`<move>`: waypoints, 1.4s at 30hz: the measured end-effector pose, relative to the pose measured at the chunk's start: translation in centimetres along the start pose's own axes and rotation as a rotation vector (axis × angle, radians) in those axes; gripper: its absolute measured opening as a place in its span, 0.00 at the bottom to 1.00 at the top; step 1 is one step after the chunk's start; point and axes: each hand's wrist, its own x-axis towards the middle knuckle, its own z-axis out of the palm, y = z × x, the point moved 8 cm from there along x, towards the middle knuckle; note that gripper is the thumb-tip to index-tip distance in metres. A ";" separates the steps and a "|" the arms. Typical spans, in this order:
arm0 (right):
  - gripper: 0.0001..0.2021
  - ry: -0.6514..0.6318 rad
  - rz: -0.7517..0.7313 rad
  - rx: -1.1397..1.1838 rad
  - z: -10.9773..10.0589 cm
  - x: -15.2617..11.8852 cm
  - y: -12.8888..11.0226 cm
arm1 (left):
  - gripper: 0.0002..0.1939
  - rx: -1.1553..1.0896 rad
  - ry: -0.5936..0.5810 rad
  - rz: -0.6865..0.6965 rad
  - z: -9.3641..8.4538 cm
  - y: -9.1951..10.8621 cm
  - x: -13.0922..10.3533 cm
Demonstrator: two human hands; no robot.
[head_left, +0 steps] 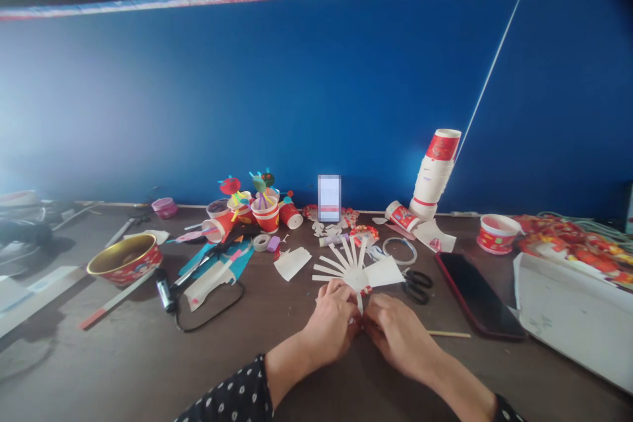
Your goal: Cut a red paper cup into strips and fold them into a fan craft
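A paper cup cut into white strips (354,277) lies at the middle of the table, its strips fanned out away from me. My left hand (332,316) is closed on its near side, fingers bent. Pressed up against the near edge from the other side, my right hand (398,330) is closed on it too, with its fingertips mostly hidden. Between the hands I cannot see exactly which strip each one pinches. Black-handled scissors (418,286) lie just beyond my right hand, and a thin wooden stick (449,334) is beside that wrist.
A dark phone (479,295) and a white box lid (573,323) are to the right. Stacked paper cups (431,181) lean at the back. On the left stand a gold-lined bowl (126,264), a glue gun (165,290) and decorated cups (266,216). A lit phone (329,198) stands behind.
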 end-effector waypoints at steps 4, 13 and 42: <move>0.09 -0.014 0.032 -0.037 0.1 0.0 0.0 | 0.04 0.032 0.007 0.017 0.1 0.4 0.0; 0.12 0.108 -0.028 -0.348 1.0 -1.2 -2.1 | 0.04 0.103 -0.055 -0.125 -0.4 0.5 0.1; 0.08 0.234 -0.141 -0.492 2.0 -1.4 -2.9 | 0.05 -0.056 -0.105 -0.242 -0.1 -1.8 0.0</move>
